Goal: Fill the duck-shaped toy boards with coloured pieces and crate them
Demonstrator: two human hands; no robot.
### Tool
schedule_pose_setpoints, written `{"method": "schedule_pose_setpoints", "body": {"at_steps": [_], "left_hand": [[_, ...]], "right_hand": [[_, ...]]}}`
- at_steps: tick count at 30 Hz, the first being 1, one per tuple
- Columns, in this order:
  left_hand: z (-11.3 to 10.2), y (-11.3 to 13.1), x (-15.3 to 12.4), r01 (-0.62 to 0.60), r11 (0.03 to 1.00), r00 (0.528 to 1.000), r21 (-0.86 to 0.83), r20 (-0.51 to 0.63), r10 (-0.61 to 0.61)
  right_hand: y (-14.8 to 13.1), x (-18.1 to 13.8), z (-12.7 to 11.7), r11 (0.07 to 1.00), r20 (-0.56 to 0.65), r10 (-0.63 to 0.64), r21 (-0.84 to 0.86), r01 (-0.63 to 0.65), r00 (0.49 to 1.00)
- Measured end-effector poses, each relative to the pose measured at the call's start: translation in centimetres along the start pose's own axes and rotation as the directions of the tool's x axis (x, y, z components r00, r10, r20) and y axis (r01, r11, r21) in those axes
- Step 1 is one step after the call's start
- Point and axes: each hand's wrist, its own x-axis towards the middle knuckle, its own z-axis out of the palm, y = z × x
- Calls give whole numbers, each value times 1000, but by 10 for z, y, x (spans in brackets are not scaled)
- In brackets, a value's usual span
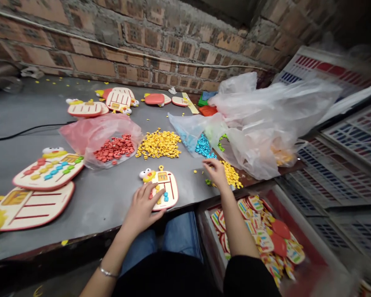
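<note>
A cream toy board point(172, 178) with a red rim, slots and a yellow duck-like head lies on the table in front of me. Blue, yellow and red pieces sit in some of its slots. My left hand point(144, 205) rests over its left part, fingers stretched out and apart, partly hiding the red pieces. My right hand point(216, 174) is right of the board, at the near edge of the blue pieces point(203, 145). Its fingers are bent together, and whatever is between the fingertips is too small to make out. Yellow pieces point(231, 175) lie beside it.
Red pieces point(116, 148) spill from a pink bag, beside a yellow pile point(159, 144). Two more boards point(49, 171) overlap at left; several others point(120, 99) lie at the back. Clear plastic bags point(266, 107) crowd the right. A box of toys point(266, 231) stands below the table edge.
</note>
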Motion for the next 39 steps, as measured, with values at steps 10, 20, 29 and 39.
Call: {"method": "schedule_pose_setpoints", "body": {"at_steps": [10,20,29,39], "left_hand": [[-3,2,-1,-10,1000,1000,1,21,10],[-3,1,-1,-63,998,996,-14,62,64],[-3,1,-1,-35,999,996,-34,76,37],[-1,-1,-1,-36,999,997,-30,74,38]], "right_hand": [[59,28,-21,955,-48,-54,-295,37,997],[-54,-10,70,965,196,-169,234,121,966],[-58,-2,86,940,397,-322,23,341,859],[-68,-18,97,944,415,-305,252,213,857]]}}
